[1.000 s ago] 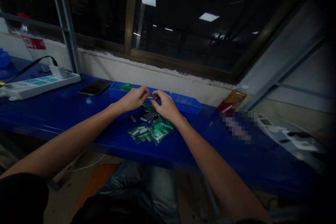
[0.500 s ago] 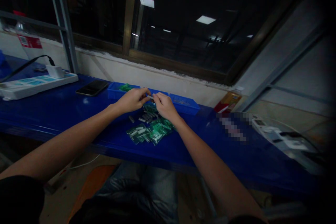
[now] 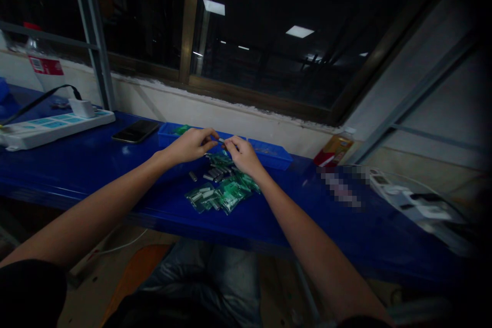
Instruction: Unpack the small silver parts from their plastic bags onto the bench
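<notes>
Above the blue table, my left hand [image 3: 195, 144] and my right hand [image 3: 242, 155] meet at their fingertips. Between them is a small silvery bar-shaped piece [image 3: 222, 140], too small to name more exactly. The right thumb and fingers pinch one end; curled left fingers are at the other. Just below lie several similar loose metal pieces [image 3: 215, 171] in a heap, with a single one [image 3: 192, 176] apart on the left. Nearer the table's front are green-tinted clear plastic bags [image 3: 234, 192] with such pieces in or under them.
Behind the hands stand blue trays [image 3: 269, 156], the left one with green material inside. A phone [image 3: 136, 131] and a white power strip [image 3: 57, 127] lie left. On the right are a bottle [image 3: 335, 147] and another power strip [image 3: 418, 202]. A window [image 3: 269, 36] rises behind the table [image 3: 96, 164].
Both hands stay together at the small piece, with slight finger shifts. The left fingers have loosened a little and the piece shows more between the hands. The view has shifted slightly.
</notes>
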Demonstrator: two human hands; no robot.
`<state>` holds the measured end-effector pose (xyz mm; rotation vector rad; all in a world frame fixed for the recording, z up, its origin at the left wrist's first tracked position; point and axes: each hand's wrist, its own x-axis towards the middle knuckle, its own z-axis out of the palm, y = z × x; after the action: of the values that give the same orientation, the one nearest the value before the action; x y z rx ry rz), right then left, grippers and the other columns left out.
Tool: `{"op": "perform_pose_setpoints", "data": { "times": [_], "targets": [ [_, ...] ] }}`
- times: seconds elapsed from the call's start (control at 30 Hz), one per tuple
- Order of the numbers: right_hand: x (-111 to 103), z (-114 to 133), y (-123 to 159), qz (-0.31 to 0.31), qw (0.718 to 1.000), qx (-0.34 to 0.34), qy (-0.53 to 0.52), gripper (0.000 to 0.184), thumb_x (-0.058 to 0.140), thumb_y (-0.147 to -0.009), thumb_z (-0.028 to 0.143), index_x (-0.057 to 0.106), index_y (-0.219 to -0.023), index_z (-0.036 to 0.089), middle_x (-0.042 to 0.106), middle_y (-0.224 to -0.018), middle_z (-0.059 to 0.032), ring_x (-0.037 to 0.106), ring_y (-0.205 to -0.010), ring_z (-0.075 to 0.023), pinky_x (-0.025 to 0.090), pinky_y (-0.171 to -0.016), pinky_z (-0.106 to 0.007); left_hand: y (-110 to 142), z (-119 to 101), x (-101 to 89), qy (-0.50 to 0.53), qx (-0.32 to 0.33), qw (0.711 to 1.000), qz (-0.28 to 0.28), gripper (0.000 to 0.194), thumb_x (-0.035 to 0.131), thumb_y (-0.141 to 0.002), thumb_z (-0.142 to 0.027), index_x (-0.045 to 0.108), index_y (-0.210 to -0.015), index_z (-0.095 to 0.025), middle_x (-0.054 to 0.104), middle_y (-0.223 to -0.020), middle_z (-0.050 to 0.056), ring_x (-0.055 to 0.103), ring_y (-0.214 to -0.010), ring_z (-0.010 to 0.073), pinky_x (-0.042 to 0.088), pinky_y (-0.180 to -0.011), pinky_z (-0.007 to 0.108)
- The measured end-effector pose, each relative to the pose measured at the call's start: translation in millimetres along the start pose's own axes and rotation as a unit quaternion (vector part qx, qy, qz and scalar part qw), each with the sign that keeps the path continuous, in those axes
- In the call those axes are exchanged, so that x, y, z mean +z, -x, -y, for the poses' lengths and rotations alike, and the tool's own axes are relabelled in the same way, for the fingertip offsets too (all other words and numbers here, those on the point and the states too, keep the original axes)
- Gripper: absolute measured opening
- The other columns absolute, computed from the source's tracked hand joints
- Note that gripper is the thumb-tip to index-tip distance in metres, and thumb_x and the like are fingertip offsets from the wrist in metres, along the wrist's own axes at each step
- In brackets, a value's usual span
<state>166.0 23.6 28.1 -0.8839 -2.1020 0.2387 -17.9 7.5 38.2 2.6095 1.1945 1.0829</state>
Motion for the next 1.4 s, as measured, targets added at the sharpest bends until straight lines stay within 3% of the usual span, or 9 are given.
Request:
{"op": "perform_pose_setpoints", "data": {
  "times": [0.2,0.4,0.57,0.67,1.0,1.2,1.4],
  "targets": [
    [0,0,1,0.047,0.998,0.023,-0.045,0.031,0.037,-0.086,0.035,0.058,-0.072,0.016,0.059,-0.069,-0.0016,0.053,-0.068,-0.013,0.039,-0.063,-0.025,-1,0,-2.9,0.013,0.017,1.0,0.021,0.024,0.049,-0.083,-0.03,0.059,-0.099,-0.014,0.066,-0.076,0.003,0.06,-0.069,0.0127,0.041,-0.064,0.022],
    [0,3,3,0.086,0.995,0.019,-0.048,0.025,0.045,-0.082,0.036,0.059,-0.079,0.016,0.058,-0.068,0.0,0.051,-0.062,-0.0113,0.039,-0.058,-0.024,-1,1,-2.1,-0.01,-0.001,1.0,-0.001,0.024,0.046,-0.084,-0.028,0.059,-0.097,-0.013,0.066,-0.074,0.004,0.059,-0.066,0.013,0.039,-0.06,0.022],
    [-4,5,3,0.042,0.999,0.002,-0.015,0.023,0.052,-0.079,0.034,0.059,-0.094,0.018,0.06,-0.071,0.0,0.053,-0.062,-0.0117,0.042,-0.061,-0.025,0,1,-4.7,-0.012,-0.01,1.0,-0.003,0.023,0.045,-0.084,-0.029,0.059,-0.096,-0.013,0.065,-0.072,0.003,0.058,-0.065,0.0133,0.039,-0.06,0.022],
    [-7,5,2,0.019,1.0,-0.015,-0.008,0.02,0.051,-0.08,0.032,0.061,-0.09,0.018,0.063,-0.076,-0.0023,0.056,-0.069,-0.0132,0.043,-0.065,-0.026,0,1,-3.9,-0.015,-0.011,1.0,-0.002,0.023,0.044,-0.084,-0.028,0.058,-0.094,-0.014,0.064,-0.07,0.003,0.059,-0.065,0.014,0.04,-0.06,0.023],
    [-4,4,2,0.032,0.999,-0.005,-0.02,0.021,0.051,-0.08,0.031,0.063,-0.089,0.017,0.065,-0.079,-0.0027,0.055,-0.068,-0.013,0.043,-0.063,-0.027,0,-1,-2.6,0.067,-0.028,0.997,0.001,0.027,0.039,-0.086,-0.033,0.056,-0.091,-0.013,0.064,-0.07,0.003,0.059,-0.063,0.0137,0.043,-0.061,0.024],
    [-6,8,1,0.065,0.997,0.008,-0.044,0.022,0.05,-0.08,0.032,0.064,-0.073,0.016,0.062,-0.067,-0.0006,0.053,-0.06,-0.0116,0.039,-0.058,-0.025,0,-1,-1.3,0.057,-0.019,0.998,0.002,0.029,0.038,-0.087,-0.034,0.058,-0.09,-0.013,0.063,-0.07,0.003,0.058,-0.063,0.0132,0.043,-0.062,0.024],
    [-8,10,0,0.058,0.994,0.022,-0.095,0.021,0.051,-0.079,0.031,0.063,-0.071,0.015,0.061,-0.065,-0.0001,0.052,-0.06,-0.0108,0.038,-0.058,-0.023,0,0,-0.9,0.087,-0.019,0.996,0.005,0.03,0.044,-0.085,-0.033,0.055,-0.102,-0.012,0.065,-0.071,0.003,0.06,-0.061,0.013,0.044,-0.06,0.023]
  ]
}}
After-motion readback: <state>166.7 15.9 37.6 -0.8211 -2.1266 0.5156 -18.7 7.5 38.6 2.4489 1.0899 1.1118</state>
